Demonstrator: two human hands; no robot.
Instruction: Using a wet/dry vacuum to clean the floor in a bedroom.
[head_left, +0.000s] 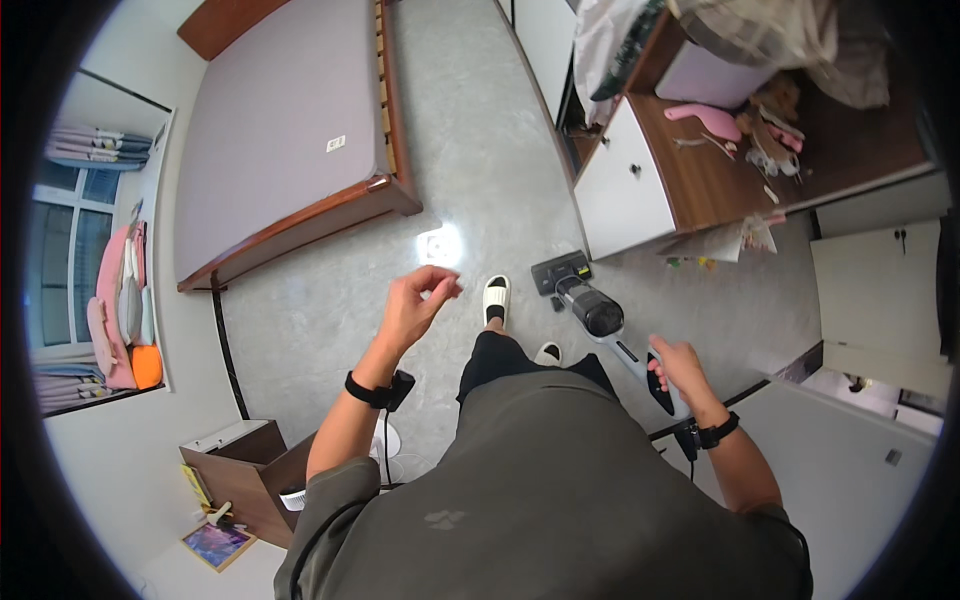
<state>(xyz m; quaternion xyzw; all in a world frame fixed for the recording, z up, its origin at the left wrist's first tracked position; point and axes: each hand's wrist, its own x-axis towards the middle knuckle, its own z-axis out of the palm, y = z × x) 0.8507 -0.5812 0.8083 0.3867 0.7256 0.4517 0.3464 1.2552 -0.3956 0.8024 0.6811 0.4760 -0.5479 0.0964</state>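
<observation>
My right hand (679, 367) is wrapped around the handle of a grey upright floor washer (621, 349) with a dark tank. Its black floor head (562, 272) rests on the grey floor (465, 135), close to the corner of a white cabinet (626, 187). My left hand (420, 304) is raised over the floor with fingers loosely curled and nothing visible in it. A strap with a small black device circles each of my wrists.
A wooden bed with a mauve mattress (277, 142) stands ahead on the left. The wooden tabletop (690, 180) at right holds a pink hairbrush (705, 120) and clutter. A white door (840, 457) is at right, a brown cabinet (247, 480) at lower left. Cushions (124, 307) fill the windowsill.
</observation>
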